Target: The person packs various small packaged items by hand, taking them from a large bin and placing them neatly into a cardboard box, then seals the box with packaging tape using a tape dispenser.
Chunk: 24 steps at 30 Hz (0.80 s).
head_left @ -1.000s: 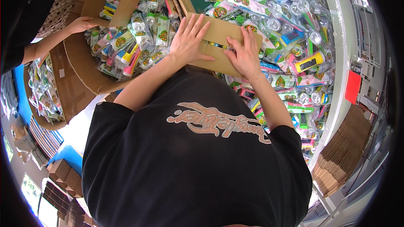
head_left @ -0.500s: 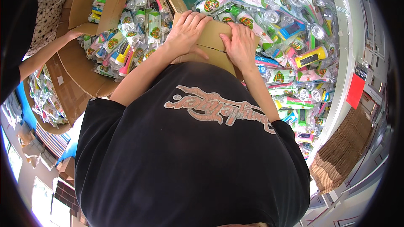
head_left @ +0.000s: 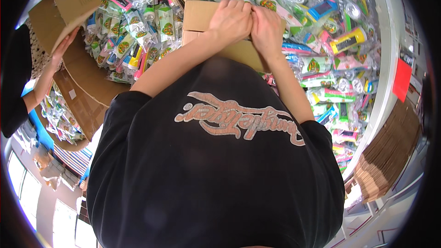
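Two hands meet at the top middle of the view: the left hand (head_left: pixel 233 18) and the right hand (head_left: pixel 265 29) press side by side, fingers curled down, on one small brown cardboard box (head_left: pixel 202 18). They grip its upper edge together, knuckles touching. The box lies flat on a heap of clear plastic packets (head_left: pixel 321 59) that covers the bench, its left part showing bare beside the left wrist and its lower edge running under both forearms.

The packets are too many to count — flat bags with round green-and-orange labels, holding pink, blue, yellow and green items, spread from upper left round to the right edge.

At the left, one more hand, a co-worker's hand (head_left: pixel 64 48), rests open against the flap of a large open carton (head_left: pixel 69 0); a second brown carton wall (head_left: pixel 87 96) stands below it. A red rectangular sign (head_left: pixel 402 79) hangs on the white rim at the right, and one stack of flat brown cardboard sheets (head_left: pixel 390 149) sits beneath it.
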Tool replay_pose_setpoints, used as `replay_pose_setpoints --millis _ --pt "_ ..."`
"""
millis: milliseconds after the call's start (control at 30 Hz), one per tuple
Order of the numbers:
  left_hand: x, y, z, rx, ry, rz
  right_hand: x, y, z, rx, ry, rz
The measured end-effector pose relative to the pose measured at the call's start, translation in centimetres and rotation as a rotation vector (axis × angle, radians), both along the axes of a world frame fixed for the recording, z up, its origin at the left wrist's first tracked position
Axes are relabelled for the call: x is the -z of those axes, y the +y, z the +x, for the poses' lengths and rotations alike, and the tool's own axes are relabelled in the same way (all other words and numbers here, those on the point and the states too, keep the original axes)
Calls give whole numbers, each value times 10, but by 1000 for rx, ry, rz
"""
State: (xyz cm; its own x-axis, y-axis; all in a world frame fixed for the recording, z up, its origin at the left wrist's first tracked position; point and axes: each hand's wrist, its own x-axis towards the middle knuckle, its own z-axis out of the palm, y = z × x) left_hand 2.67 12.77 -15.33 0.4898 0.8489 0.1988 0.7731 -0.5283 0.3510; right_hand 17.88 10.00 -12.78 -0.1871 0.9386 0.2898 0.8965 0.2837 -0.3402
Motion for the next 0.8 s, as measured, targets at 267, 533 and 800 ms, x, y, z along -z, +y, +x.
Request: replay_pose_setpoints --millis 267,533,800 --pt "-10 -18 -1 138 -178 61 -18 -39 38 169 160 -246" --pt "-2 -16 -8 210 -185 98 -29 -57 26 139 163 -277" --pt "-2 -18 8 129 -90 -2 -2 -54 22 261 136 -50"
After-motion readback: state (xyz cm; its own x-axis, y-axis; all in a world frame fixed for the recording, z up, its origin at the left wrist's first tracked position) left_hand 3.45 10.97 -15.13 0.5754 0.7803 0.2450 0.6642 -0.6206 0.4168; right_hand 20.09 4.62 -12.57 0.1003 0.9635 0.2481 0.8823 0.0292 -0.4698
